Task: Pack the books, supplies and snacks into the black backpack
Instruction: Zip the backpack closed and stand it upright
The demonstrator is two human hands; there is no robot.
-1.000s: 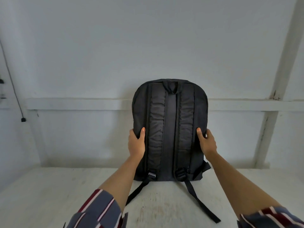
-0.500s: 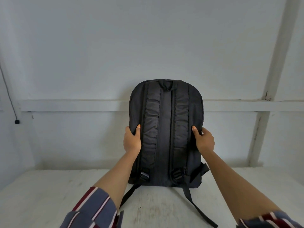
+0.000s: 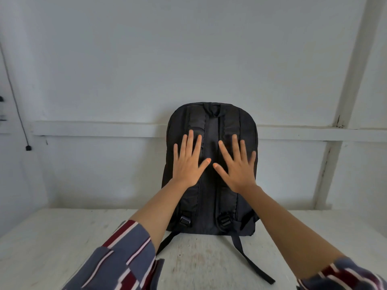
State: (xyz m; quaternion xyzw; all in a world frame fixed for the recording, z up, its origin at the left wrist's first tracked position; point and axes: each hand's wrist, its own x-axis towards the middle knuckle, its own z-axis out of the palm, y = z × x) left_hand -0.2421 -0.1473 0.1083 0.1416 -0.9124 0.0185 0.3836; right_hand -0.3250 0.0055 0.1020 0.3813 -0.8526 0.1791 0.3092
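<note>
Black backpack [image 3: 211,130], fabric, rounded top, stands upright at the far middle of the table with its strap side facing the camera. It is in the same spot and pose as half a second ago.

Pale grey painted wall [image 3: 188,49] behind it, with a horizontal white rail [image 3: 100,128] and a slanted white post [image 3: 345,97] on the right. The worn white table [image 3: 62,237] fills the near part of the scene.

Both forearms reach in from the near edge. There is a striped grey, maroon and white sleeve [image 3: 121,254] on the left and a matching right sleeve [image 3: 343,275] at the near right corner.

Change: earlier both hands gripped the bag's side edges with the thumbs on the back panel. Now they are off the edges and flat on the back.
- Left hand [image 3: 188,162]: fingers straight and spread, over the left padded shoulder strap.
- Right hand [image 3: 238,166]: the same over the right one, slightly blurred.
- The thumbs nearly meet at the centre and neither hand holds anything. Cannot tell whether the palms actually press the fabric.

Loose black webbing tails lie on the table, a long one [image 3: 249,260] running near-right and a short one [image 3: 167,241] near-left. There are two black buckles [image 3: 185,220] low on the bag and a carry loop [image 3: 211,108] at the top. A thin black cable [image 3: 17,109] hangs on the far left wall.
</note>
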